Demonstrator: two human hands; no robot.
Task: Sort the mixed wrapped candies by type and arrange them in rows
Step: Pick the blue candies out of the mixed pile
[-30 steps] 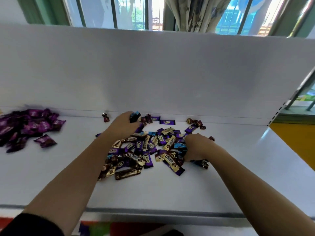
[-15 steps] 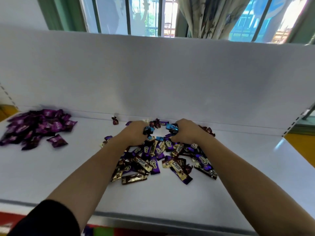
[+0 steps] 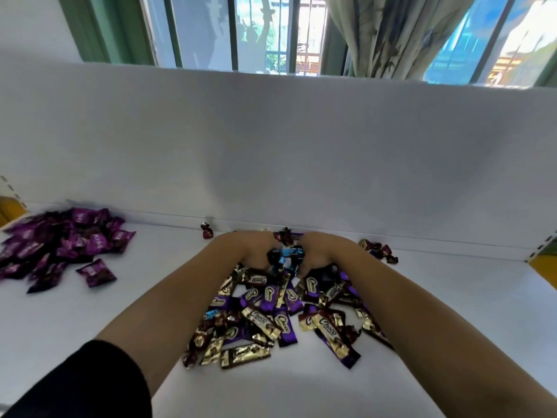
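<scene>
A mixed heap of wrapped candies (image 3: 271,315), purple and gold bars with small dark twists, lies mid-table. My left hand (image 3: 250,248) and my right hand (image 3: 324,251) sit side by side at the heap's far end, fingers curled down. Between them they hold a small bunch of blue-wrapped candies (image 3: 286,256). The fingertips are hidden behind the knuckles. A sorted pile of purple pillow-pack candies (image 3: 60,242) lies at the far left.
A white backboard (image 3: 271,152) stands upright behind the white table (image 3: 452,297). A lone dark red twist candy (image 3: 206,231) lies by the backboard, and a few more twists (image 3: 379,250) lie right of my right hand. The table's front edge runs under my forearms.
My right hand moved from the heap's right side up to its far end beside my left hand. Both hands have closed in around the blue candies.
</scene>
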